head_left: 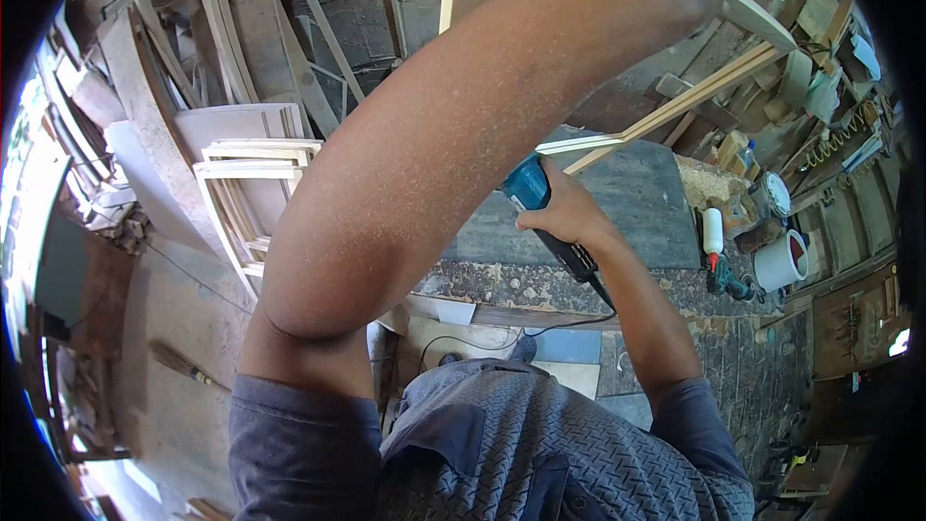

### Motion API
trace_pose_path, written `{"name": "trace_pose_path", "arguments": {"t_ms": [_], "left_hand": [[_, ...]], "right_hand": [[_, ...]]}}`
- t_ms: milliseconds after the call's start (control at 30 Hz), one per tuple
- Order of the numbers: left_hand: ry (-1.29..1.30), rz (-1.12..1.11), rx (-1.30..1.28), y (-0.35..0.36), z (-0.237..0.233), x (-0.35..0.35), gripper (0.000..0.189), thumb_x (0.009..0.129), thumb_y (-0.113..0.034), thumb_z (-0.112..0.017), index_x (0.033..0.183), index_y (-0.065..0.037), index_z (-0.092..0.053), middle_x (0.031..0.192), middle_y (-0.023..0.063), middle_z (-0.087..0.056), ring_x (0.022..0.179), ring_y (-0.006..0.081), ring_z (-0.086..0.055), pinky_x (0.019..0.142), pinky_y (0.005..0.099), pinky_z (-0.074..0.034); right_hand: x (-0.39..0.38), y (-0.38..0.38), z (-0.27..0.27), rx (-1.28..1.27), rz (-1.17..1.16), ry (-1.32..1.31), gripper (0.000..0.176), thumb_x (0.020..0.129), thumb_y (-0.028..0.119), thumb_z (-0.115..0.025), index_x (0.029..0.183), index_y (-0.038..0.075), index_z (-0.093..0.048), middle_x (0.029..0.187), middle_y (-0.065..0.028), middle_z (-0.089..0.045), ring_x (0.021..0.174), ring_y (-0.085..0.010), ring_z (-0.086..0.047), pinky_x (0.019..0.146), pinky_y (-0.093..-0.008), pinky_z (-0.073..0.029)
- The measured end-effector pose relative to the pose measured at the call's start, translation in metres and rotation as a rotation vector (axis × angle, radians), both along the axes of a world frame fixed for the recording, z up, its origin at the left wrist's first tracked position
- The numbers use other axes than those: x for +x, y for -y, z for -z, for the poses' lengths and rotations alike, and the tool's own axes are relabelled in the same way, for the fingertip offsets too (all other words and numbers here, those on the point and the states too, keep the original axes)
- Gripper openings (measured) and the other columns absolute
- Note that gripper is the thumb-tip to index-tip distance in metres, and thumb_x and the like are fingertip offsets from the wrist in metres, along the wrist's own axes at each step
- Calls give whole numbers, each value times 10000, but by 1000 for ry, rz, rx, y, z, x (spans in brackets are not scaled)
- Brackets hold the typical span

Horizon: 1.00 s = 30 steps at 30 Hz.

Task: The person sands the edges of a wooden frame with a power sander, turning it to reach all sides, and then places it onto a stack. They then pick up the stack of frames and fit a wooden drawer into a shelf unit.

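Observation:
My right hand (576, 208) is closed around a corded power tool with a teal front (527, 185) and a black rear body. Its cord drops from the back end toward the bench's near edge. Right by the teal front lies a pale wooden frame (690, 101), its joined strips reaching to the upper right over the dark bench board (632, 198). Close to the camera, my raised left forearm crosses the view and covers part of the tool and frame. The left hand itself is beyond the top edge.
Several pale wooden frames (258, 172) lean at left beside tall boards (231, 29). On the bench's right stand a white bottle with a red cap (712, 232), a teal-and-black power tool (730, 282) and a white bucket (779, 262). A broom (181, 364) lies on the floor.

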<state>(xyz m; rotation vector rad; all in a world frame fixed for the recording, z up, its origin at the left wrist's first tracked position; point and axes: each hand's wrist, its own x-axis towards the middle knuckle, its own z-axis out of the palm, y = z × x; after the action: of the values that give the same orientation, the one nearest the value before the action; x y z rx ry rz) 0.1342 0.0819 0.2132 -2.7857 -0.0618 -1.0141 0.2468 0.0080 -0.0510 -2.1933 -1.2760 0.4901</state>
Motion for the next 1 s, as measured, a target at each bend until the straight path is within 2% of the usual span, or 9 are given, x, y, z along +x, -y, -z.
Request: {"name": "trace_pose_path", "arguments": {"t_ms": [67, 300, 367, 467, 600, 767, 867, 967, 1000], "left_hand": [[54, -21, -28, 4, 2, 3, 204, 875, -168, -603, 955, -65, -760, 984, 157, -731, 933, 312, -717, 782, 401, -566], [-2, -82, -56, 0, -4, 5, 213, 851, -123, -583, 953, -47, -754, 973, 183, -723, 925, 330, -713, 792, 409, -561], [-21, -74, -54, 2, -4, 3, 211, 852, -118, -583, 952, -43, -752, 975, 186, -722, 922, 332, -713, 791, 410, -562], [-13, -102, -43, 7, -5, 2, 192, 838, -94, -605, 948, -32, -750, 972, 186, -723, 927, 332, -712, 792, 407, -563], [-58, -153, 40, 16, -6, -5, 174, 820, -79, -640, 946, -27, -748, 970, 182, -724, 940, 326, -710, 792, 403, -565], [-49, -105, 72, 13, -9, -7, 170, 823, -98, -651, 942, -27, -749, 961, 179, -723, 936, 325, -710, 792, 406, -565], [-235, -73, -112, 15, -20, -10, 172, 837, -107, -642, 949, -30, -748, 959, 176, -722, 926, 323, -710, 794, 405, -564], [-25, -143, 201, 16, 3, -3, 188, 881, -152, -628, 961, -28, -745, 974, 175, -721, 921, 319, -709, 796, 406, -564], [17, -132, 109, 16, 4, -2, 199, 894, -168, -623, 963, -26, -744, 966, 174, -722, 919, 317, -710, 793, 408, -565]], "right_hand": [[0, 2, -6, -41, -6, -57, 978, 563, 290, -824, 1400, -9, -418, 1219, -277, -604, 1109, -393, -609, 940, -412, -478], [28, 43, -4, -62, 101, -84, 1021, 556, 296, -828, 1428, -8, -392, 1212, -271, -609, 1110, -384, -611, 932, -401, -479], [47, 61, 5, 102, 248, -95, 936, 540, 249, -839, 1364, 11, -462, 1124, -204, -652, 1010, -339, -645, 877, -394, -495], [80, 81, 20, 237, 350, -219, 881, 537, 244, -845, 1314, 10, -503, 1075, -150, -652, 971, -278, -637, 859, -367, -489], [107, 92, 22, 235, 376, -255, 816, 588, 198, -813, 1322, 22, -504, 1055, -92, -634, 952, -207, -604, 839, -323, -472], [132, 91, 31, 241, 430, -215, 821, 584, 191, -810, 1327, 23, -503, 1037, -86, -632, 925, -201, -606, 810, -317, -480], [126, 89, 13, 220, 444, -335, 831, 586, 191, -808, 1332, 10, -492, 1034, -85, -630, 913, -204, -607, 784, -321, -487], [126, 89, 17, 227, 468, -295, 833, 588, 189, -806, 1338, 16, -486, 1042, -91, -628, 910, -204, -608, 769, -324, -491], [121, 89, 12, 215, 482, -313, 842, 589, 188, -806, 1347, 21, -479, 1051, -94, -627, 917, -206, -607, 772, -324, -490]]}}
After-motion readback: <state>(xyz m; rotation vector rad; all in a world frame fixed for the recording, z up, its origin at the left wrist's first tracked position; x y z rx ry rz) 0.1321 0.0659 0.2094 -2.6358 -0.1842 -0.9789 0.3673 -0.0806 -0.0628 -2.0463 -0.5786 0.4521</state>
